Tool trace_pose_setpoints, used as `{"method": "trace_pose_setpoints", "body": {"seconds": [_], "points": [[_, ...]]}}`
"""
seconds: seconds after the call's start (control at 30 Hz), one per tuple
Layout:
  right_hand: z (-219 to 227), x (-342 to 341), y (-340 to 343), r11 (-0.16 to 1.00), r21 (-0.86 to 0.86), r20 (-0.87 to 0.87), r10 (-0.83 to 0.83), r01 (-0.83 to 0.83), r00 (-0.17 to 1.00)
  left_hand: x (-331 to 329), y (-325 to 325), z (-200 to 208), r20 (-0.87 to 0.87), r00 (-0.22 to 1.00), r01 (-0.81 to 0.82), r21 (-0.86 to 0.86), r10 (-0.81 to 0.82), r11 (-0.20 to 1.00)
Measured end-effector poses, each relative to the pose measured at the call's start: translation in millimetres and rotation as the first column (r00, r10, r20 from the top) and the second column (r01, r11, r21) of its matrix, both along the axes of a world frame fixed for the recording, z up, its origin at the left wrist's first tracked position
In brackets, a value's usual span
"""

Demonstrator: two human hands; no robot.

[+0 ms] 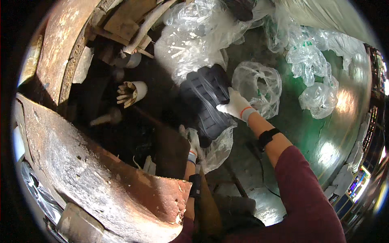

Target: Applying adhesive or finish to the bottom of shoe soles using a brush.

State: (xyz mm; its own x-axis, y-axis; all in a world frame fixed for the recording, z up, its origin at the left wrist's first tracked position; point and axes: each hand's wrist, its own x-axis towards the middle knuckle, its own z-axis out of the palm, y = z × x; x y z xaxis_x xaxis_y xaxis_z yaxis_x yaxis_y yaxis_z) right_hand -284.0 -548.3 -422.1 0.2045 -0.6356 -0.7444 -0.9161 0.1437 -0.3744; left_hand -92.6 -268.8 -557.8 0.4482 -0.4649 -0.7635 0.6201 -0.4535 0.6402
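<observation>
Black ridged slab (207, 95), mid-frame between two gloved hands, clear bag at its lower end.
Slab: probably lightish, firm but bendy, rubber-like, not fragile; best held by the long side edges. Looks matte, sole-like, rows of recessed blocks, wavy band along the middle. Clear bag (221, 150): thin, crumpled, likely slippery. Right hand (237, 104) grips slab's right edge, thumb on face; left hand (193, 140) beside bag, blurred, can't tell if closed.

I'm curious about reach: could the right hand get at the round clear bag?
Probably yes: the bag appears beside the right hand, nothing visibly between, though that hand grips the black ribbed slab.
</observation>
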Motion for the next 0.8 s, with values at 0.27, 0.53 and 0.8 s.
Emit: {"method": "trace_pose_setpoints", "body": {"seconds": [0.27, 0.53, 0.8], "points": [[-21.0, -56.6, 72.8, 0.939, 0.155, 0.328, -0.342, 0.307, 0.881, -7.8, 33.7, 32.8, 0.016, 0.954, 0.301, -0.043, -0.301, 0.953], [-38.9, -69.7, 46.8, 0.685, 0.448, 0.200, -0.703, 0.574, 0.683, -35.1, 49.0, 42.7, 0.065, 0.803, 0.596, -0.084, -0.593, 0.798], [-68.2, -72.4, 46.4, 0.856, 0.034, 0.114, -0.516, 0.516, 0.849, -63.0, 92.7, 71.9, 0.095, 0.572, 0.820, -0.115, -0.815, 0.561]]}}
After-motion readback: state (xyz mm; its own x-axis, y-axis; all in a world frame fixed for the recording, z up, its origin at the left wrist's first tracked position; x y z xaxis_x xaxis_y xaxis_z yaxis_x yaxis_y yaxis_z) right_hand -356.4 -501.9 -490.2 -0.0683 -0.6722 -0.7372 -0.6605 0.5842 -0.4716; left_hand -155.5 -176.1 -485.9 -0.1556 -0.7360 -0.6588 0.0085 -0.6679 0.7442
